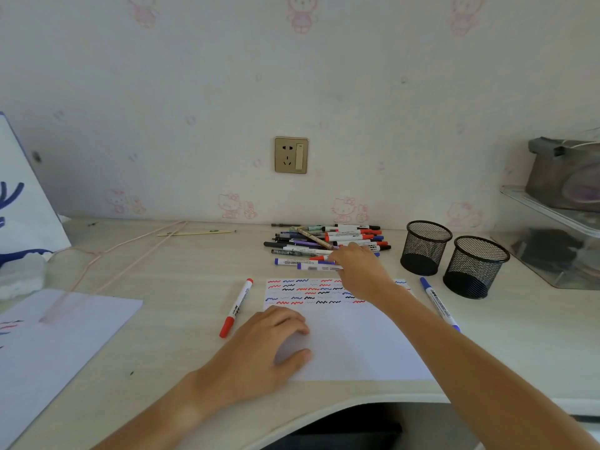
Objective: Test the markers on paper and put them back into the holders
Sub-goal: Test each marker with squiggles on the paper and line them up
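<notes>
1. Paper (48, 336), a spare sheet with a few coloured marks at its left edge, lay at the far left of the desk (181, 287), with a thin pink cord (130, 248) running across its far corner toward the wall.
2. A pencil (194, 233) lay near the wall, well apart from everything else.
3. A red marker (236, 307), capped, lay on the desk just beside the left edge of the test sheet (357, 345).
4. The left hand (263, 349) rested on the sheet's near left corner, fingers loosely curled and holding nothing (thumb and fingertips touching the paper).
5. The sheet carried rows of red, blue and black squiggles along its far edge; the rest was blank.
6. The marker pile (328, 245) lay beyond the sheet, near the wall below the socket (291, 155): red, blue, black and purple pens lying mostly crosswise.
7. The right hand (357, 267) reached over the sheet to the near edge of the pile, fingers bent down onto the pens; whether it gripped one could not be told.
8. A blue marker (439, 303) lay just right of the sheet, partly behind the right forearm.
9. Two black mesh holders (425, 248) (475, 267) stood upright, close together, right of the pile, with no markers visible inside.
10. A clear tray (552, 216) with a grey bag (565, 177) on it sat at the far right.
</notes>
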